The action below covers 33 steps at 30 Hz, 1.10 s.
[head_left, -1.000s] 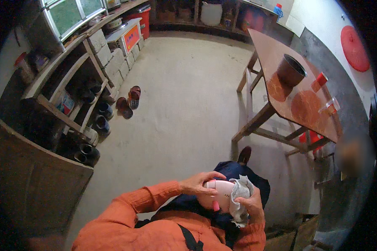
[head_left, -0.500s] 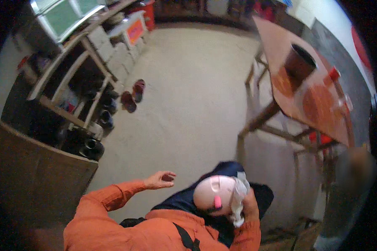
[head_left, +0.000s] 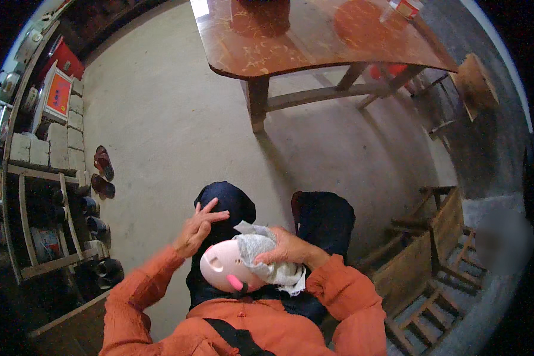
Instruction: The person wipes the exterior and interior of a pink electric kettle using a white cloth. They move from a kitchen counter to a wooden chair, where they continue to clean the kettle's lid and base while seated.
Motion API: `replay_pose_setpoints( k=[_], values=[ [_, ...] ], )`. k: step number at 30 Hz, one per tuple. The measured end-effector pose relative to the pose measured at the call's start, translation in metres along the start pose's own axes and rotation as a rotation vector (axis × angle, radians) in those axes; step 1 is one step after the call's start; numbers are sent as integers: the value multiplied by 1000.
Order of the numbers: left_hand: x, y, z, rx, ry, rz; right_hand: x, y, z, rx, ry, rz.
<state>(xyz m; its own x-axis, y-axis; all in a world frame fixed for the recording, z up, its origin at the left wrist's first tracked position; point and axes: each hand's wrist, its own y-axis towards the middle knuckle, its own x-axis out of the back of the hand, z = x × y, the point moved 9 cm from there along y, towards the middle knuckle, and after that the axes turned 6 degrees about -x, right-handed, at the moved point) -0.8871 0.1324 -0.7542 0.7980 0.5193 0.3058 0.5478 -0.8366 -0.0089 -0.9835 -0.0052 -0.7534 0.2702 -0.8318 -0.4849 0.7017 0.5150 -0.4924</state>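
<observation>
Low in the frame's centre, the right hand (head_left: pixel 288 249) clenches a grey cloth (head_left: pixel 266 256) against the pale pink round object (head_left: pixel 228 268) lying leftward in the lap, while the left hand (head_left: pixel 199 225), fingers splayed and released, hovers just above.
</observation>
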Motion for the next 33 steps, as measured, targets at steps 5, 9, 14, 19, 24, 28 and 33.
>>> replay_pose_setpoints(
  k=[5, 9, 14, 19, 24, 28, 33],
  values=[
    [4, 47, 0, -74, 566, 182, 0, 10, 6, -6, -93, 94],
    [17, 61, 1, -168, 671, 177, -1, 14, 16, -91, -79, 80],
    [22, 66, 4, -151, 716, 129, 5, 25, 24, -173, -97, 186],
    [23, 72, 1, -115, 757, 129, -13, 52, 31, -126, -77, 392],
    [18, 95, -1, -71, 715, 201, -25, 77, 54, -129, -89, 592],
    [39, 87, 14, -25, 680, 194, -19, 76, 67, -205, 5, 619],
    [50, 88, 12, 14, 609, 165, 3, 98, 53, -293, 49, 693]
  ],
)
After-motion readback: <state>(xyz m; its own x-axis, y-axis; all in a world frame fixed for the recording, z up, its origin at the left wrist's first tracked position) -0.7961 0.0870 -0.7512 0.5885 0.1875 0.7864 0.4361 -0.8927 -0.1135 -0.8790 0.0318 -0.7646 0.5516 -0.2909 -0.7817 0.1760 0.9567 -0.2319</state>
